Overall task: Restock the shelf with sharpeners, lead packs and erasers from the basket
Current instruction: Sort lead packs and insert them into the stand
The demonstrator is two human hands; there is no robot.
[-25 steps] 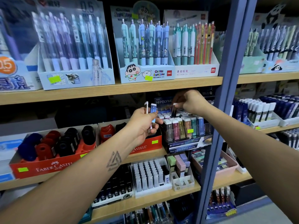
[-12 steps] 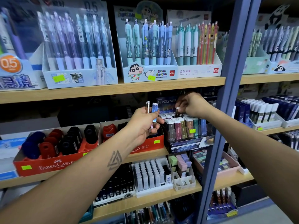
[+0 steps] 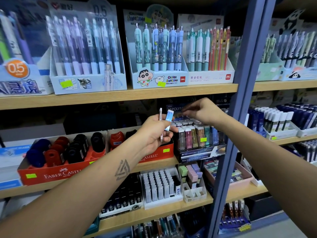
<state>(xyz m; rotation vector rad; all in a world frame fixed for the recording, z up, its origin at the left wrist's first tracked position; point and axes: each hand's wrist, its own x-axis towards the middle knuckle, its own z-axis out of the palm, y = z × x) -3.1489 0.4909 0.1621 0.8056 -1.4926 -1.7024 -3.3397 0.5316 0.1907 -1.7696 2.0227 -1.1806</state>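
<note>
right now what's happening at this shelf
A person is restocking a stationery shelf. The left hand holds two slim packs upright, a white one and a light blue one, in front of the red Faber-Castell sharpener box. The right hand, blurred, hovers with fingers pinched over the display of slim eraser sticks on the middle shelf; whether it holds anything is unclear. No basket is in view.
</note>
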